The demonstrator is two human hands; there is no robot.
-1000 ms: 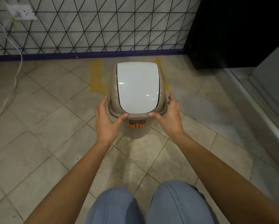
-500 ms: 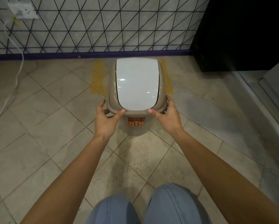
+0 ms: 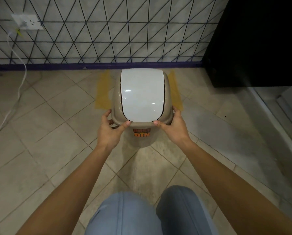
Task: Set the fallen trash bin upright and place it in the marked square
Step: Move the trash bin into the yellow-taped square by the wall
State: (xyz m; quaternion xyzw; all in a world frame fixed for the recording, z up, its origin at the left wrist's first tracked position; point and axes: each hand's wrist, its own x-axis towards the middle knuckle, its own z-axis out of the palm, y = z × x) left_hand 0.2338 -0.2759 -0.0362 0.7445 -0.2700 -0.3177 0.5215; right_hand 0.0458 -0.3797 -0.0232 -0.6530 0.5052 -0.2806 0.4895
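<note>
The main risk now, as I judge it, is that the beige plastic trash bin with the white swing lid (image 3: 142,106) is being put down short of the mark or crooked, because the bin itself is hiding most of the yellow painted square on the floor (image 3: 102,92) and the person is not seeing its near edge. A thumb pressing on the loose white lid could also be tipping it inward and weakening the hold.

The left hand (image 3: 110,128) is closing its grip on the left near corner of the bin rim, thumb lying on top. The right hand (image 3: 173,127) is doing the same on the right near corner. The bin is standing upright between both grips and reaching away from them toward the tiled wall (image 3: 108,31), with yellow strips showing at both its sides. Whether it is touching the floor I cannot tell.
</note>
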